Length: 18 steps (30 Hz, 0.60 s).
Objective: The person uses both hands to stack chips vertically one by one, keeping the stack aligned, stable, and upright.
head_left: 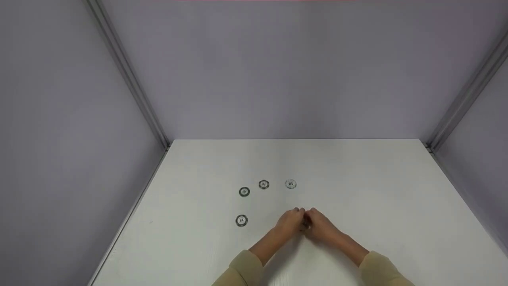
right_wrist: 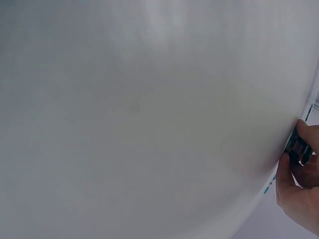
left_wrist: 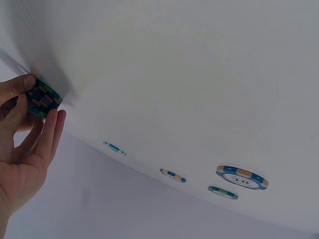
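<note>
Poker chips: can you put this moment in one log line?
left hand: holds chip stack | right hand: holds chip stack | loose chips: four, flat on white table

Observe white tabletop (head_left: 397, 198), bounded by grey back wall (head_left: 254, 71), left panel (head_left: 59, 139) and right panel (head_left: 484, 159); long grey strips (head_left: 128, 71) along both rear corners.

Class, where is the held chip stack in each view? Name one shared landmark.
Left wrist: chip stack near left edge, just above mid-height.
Right wrist: near right edge, below mid-height.
Head: low, right of centre, between left hand and right hand.
Shared landmark: white tabletop.
</note>
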Available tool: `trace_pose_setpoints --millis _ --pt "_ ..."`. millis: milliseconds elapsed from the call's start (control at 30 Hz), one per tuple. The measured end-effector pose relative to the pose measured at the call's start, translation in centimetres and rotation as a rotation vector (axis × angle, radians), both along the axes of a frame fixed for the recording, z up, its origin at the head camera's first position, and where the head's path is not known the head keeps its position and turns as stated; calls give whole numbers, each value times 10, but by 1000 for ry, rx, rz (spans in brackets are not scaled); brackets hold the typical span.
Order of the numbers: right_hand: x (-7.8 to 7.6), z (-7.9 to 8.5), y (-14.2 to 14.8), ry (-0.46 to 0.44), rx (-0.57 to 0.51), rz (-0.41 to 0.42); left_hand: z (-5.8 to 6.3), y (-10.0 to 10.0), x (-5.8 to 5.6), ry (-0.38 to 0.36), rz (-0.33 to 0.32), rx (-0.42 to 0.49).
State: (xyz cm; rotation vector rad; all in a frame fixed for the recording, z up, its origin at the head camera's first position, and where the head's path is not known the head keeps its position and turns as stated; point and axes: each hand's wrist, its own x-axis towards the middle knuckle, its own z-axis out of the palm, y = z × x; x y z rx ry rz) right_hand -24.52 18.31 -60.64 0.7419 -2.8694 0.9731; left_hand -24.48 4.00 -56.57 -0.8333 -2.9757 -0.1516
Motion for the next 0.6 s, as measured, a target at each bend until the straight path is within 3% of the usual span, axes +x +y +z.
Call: trace_pose_setpoints --millis 300,600 --pt "0 0 1 -37 -7 11 -2 3 1 -52 23 36" --pt "-1 1 3 -24 -7 33 -5 5 3 31 8 8"
